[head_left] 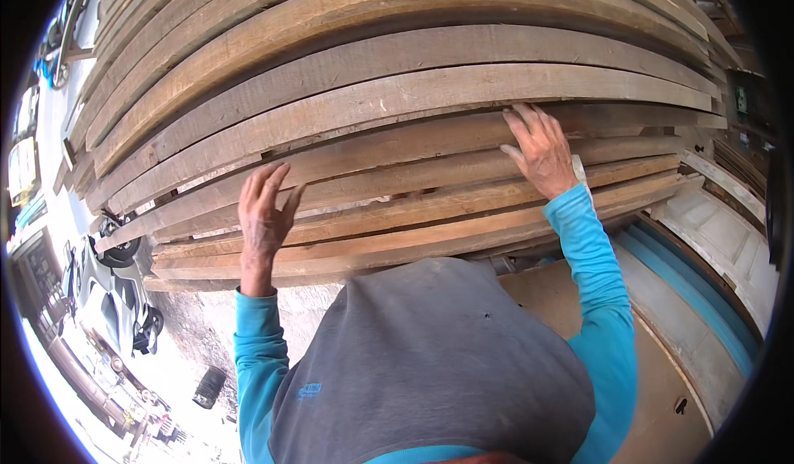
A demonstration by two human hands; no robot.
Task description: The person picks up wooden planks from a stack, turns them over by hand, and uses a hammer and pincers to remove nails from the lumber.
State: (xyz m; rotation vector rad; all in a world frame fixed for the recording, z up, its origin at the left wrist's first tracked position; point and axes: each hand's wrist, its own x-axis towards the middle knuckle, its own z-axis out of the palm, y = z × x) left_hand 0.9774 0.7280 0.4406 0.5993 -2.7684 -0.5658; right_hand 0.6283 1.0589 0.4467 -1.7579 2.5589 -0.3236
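A large stack of long, weathered wooden planks [405, 83] fills the upper half of the head view, the boards lying side by side across it. My left hand [265, 216] is over the nearer boards on the left, fingers raised and thumb apart. Farther right, my right hand [542, 154] has its fingers spread, with the fingertips by the far edge of a darker, slightly blurred plank [397, 143]. Whether either hand touches that plank I cannot tell. Nearest to my body lie several lighter brown planks [463, 213]. Neither hand holds anything that I can see.
To the left stands a grey motorcycle [116, 303] on bright ground, with a dark ribbed cylinder [209, 387] nearer. Pale door panels [719, 232], a blue board [691, 286] and a large brown panel [546, 294] are at the right, close to my right arm.
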